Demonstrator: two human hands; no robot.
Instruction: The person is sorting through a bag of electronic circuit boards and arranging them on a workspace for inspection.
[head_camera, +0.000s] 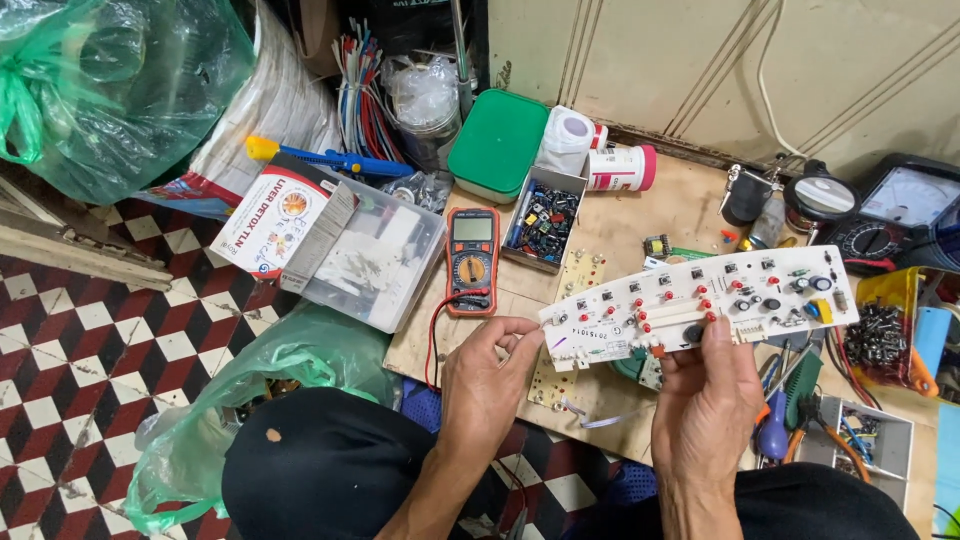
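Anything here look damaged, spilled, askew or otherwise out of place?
Nothing looks broken or spilled. The left hand and right hand hold a long white circuit board tilted above the wooden board. The orange multimeter lies flat, and the small parts stay inside their grey box. The surroundings are cluttered.

**Inspector:** Long white printed circuit board (700, 295): colours?

**Assistant:** White face with black print, red round buttons, small black square switches, one yellow block and blue cylinders near its right end.

**Inspector:** Handheld meter with dial (472, 260)?

**Assistant:** Orange casing, dark front, grey screen, orange dial; red and black leads.

**Inspector:** Flat rounded plastic lid box (498, 143)?

**Assistant:** Solid green.

**Inspector:** Tiled floor (70, 350)?

**Assistant:** Checker pattern of dark red, white and black squares.

**Inspector:** Thin plastic bags (250, 385)?

**Assistant:** Translucent green, both of them.

**Inspector:** Low wooden board table (690, 215)?

**Assistant:** Pale tan, unpatterned.

**Inspector:** Cardboard carton (285, 215)?

**Assistant:** White, with red lettering and an orange round motif.
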